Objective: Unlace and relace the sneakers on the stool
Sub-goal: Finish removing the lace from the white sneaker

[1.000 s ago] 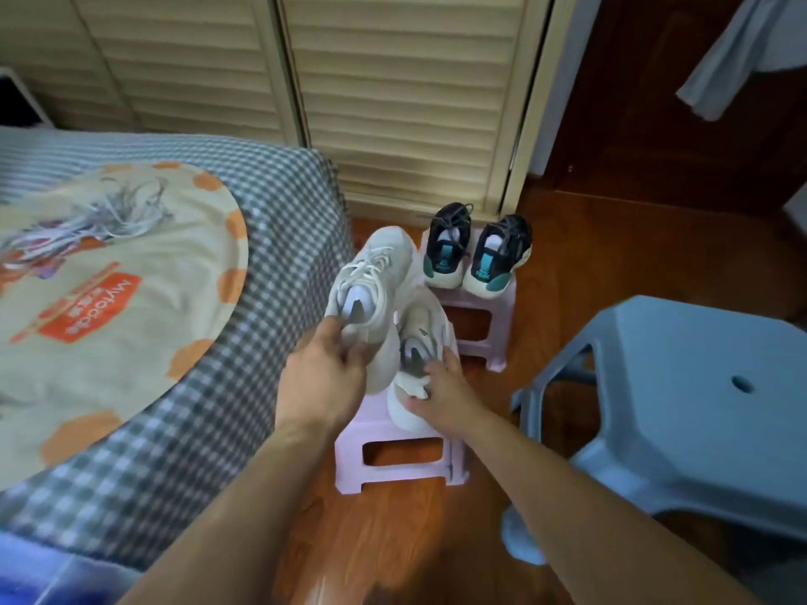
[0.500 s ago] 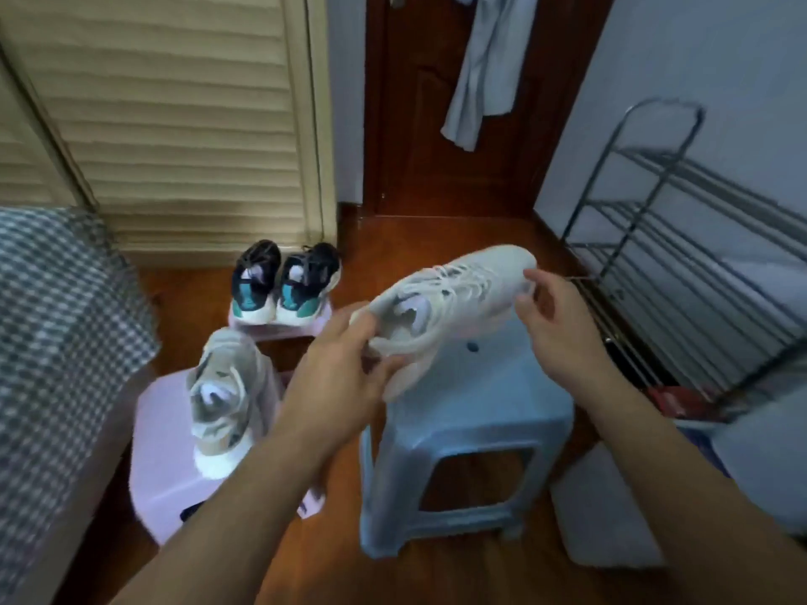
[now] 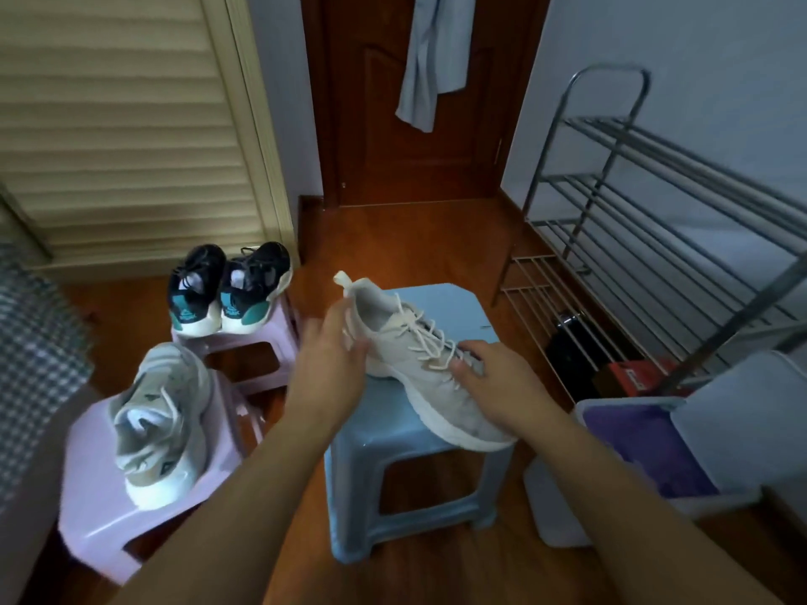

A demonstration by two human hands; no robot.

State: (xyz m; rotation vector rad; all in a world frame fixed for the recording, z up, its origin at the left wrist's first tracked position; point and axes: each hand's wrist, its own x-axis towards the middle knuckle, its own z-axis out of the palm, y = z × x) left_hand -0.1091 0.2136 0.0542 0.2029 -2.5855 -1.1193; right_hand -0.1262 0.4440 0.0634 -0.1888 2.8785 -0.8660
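Observation:
A cream laced sneaker (image 3: pixel 395 338) lies across the top of the blue stool (image 3: pixel 410 434), heel to the back left, toe to the front right. My left hand (image 3: pixel 332 355) grips its heel, thumb on the side. My right hand (image 3: pixel 493 377) rests on the forefoot, with fingertips at the lower laces. Its mate, a second cream sneaker (image 3: pixel 159 423), stands on the near pink stool (image 3: pixel 87 513) to the left.
A black and teal pair (image 3: pixel 229 288) sits on a second pink stool (image 3: pixel 244 342) farther back. A metal shoe rack (image 3: pixel 646 238) stands at right, with a white storage box (image 3: pixel 655 465) in front of it. A checked bed edge (image 3: pixel 30 351) is at left; a brown door (image 3: pixel 419 124) is ahead.
The cream sneaker came off the pink stool, swung to the right through the air, and now lies on the blue stool. My right hand moved from its toe to the lace area.

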